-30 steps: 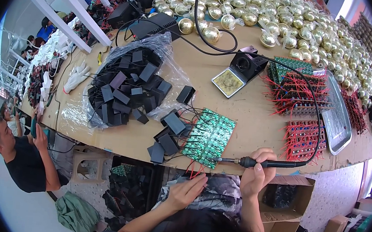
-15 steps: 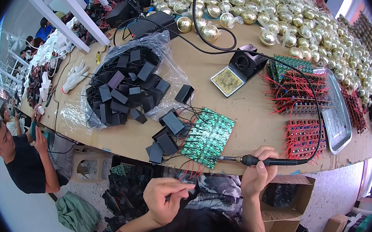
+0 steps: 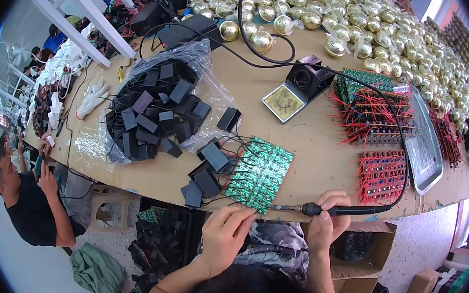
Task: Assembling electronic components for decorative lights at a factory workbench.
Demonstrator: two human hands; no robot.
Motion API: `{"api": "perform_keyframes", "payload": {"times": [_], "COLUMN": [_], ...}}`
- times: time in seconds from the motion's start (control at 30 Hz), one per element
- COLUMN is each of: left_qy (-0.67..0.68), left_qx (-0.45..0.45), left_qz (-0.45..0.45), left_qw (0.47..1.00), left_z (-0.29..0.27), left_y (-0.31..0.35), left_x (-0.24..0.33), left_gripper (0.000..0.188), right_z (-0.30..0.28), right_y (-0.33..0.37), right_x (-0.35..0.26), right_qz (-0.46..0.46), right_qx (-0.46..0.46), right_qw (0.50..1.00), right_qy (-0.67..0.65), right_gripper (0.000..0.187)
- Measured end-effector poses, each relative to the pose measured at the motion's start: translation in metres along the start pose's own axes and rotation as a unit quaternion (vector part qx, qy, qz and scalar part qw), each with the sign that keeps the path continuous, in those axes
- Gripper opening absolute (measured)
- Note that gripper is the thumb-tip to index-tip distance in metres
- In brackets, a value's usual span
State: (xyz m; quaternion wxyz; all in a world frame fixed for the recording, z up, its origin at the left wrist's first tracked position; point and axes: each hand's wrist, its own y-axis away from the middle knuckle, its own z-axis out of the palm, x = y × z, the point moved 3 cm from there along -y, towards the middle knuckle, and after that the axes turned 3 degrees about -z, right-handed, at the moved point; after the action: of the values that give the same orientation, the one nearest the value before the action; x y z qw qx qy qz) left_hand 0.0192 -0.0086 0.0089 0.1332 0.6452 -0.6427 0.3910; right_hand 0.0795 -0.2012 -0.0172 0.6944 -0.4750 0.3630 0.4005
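A green circuit board panel (image 3: 262,172) lies near the table's front edge, with black wires running from its left side to several black plastic boxes (image 3: 216,154). My right hand (image 3: 326,223) is wrapped round the black handle of a soldering iron (image 3: 312,209). The iron's tip points left, at the board's near right corner; whether it touches cannot be made out. My left hand (image 3: 226,234) is at the board's near edge, its thumb and fingers pinched together. What lies between those fingertips is hidden or too small to name.
A soldering iron stand with a sponge tray (image 3: 284,102) stands beyond the board. Bundles of boards with red wires (image 3: 381,175) and a metal tray (image 3: 427,151) are at right. A plastic bag of black boxes (image 3: 153,110) lies left; gold balls (image 3: 336,29) cover the back.
My left hand has moved up and right to the board's near edge, where its fingers now pinch. The soldering iron has shifted slightly downward with my right hand.
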Motion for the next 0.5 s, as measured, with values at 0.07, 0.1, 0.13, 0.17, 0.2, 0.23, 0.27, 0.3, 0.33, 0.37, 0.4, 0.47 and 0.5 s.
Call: {"api": "perform_keyframes", "payload": {"times": [0.07, 0.1, 0.13, 0.17, 0.2, 0.23, 0.27, 0.3, 0.33, 0.37, 0.4, 0.47, 0.5], "left_qy": [0.012, 0.016, 0.021, 0.021, 0.009, -0.003, -0.003, -0.008, -0.012, -0.012, -0.017, -0.022, -0.027], "left_qx": [0.005, -0.002, -0.009, -0.008, -0.010, -0.011, -0.011, -0.011, -0.010, -0.010, -0.007, -0.004, -0.009], "left_qz": [-0.013, -0.018, -0.023, -0.023, -0.009, 0.005, 0.005, 0.003, 0.001, 0.001, 0.009, 0.016, 0.014], "left_qw": [1.000, 1.000, 0.999, 0.999, 1.000, 1.000, 1.000, 1.000, 1.000, 1.000, 1.000, 1.000, 0.999], "left_z": [0.0009, 0.0014, 0.0018, 0.0017, 0.0015, 0.0014, 0.0014, 0.0011, 0.0009, 0.0010, 0.0013, 0.0011, 0.0007], "left_y": [-0.0006, -0.0012, -0.0019, -0.0030, -0.0040, -0.0044, -0.0042, -0.0039, -0.0037, -0.0038, -0.0041, -0.0047, -0.0048], "left_x": [-0.0005, -0.0004, -0.0005, -0.0010, -0.0010, -0.0007, -0.0008, -0.0010, -0.0012, -0.0014, -0.0013, -0.0007, 0.0001], "left_gripper": [0.019, 0.020, 0.020, 0.020, 0.021, 0.021, 0.021, 0.020, 0.020, 0.020, 0.020, 0.020, 0.021], "right_z": [0.0015, -0.0007, -0.0041, -0.0056, -0.0055, -0.0050, -0.0047, -0.0045, -0.0045, -0.0046, -0.0051, -0.0078, -0.0073], "right_y": [0.0004, 0.0010, 0.0018, 0.0025, 0.0029, 0.0032, 0.0033, 0.0033, 0.0033, 0.0034, 0.0037, 0.0041, 0.0040], "right_x": [-0.0004, 0.0015, 0.0042, 0.0050, 0.0045, 0.0038, 0.0034, 0.0033, 0.0033, 0.0034, 0.0045, 0.0071, 0.0066], "right_qz": [-0.007, -0.008, -0.026, -0.043, -0.044, -0.044, -0.044, -0.044, -0.048, -0.051, -0.052, -0.051, -0.051], "right_qx": [-0.010, -0.010, -0.021, -0.032, -0.032, -0.035, -0.039, -0.039, -0.037, -0.034, -0.035, -0.017, -0.017], "right_qw": [1.000, 1.000, 0.999, 0.999, 0.999, 0.998, 0.998, 0.998, 0.998, 0.998, 0.998, 0.999, 0.999], "right_qy": [0.013, 0.013, 0.010, 0.008, 0.008, 0.013, 0.018, 0.017, 0.014, 0.011, 0.011, -0.005, -0.005], "right_gripper": [0.022, 0.022, 0.018, 0.014, 0.014, 0.014, 0.015, 0.015, 0.015, 0.015, 0.015, 0.015, 0.015]}}
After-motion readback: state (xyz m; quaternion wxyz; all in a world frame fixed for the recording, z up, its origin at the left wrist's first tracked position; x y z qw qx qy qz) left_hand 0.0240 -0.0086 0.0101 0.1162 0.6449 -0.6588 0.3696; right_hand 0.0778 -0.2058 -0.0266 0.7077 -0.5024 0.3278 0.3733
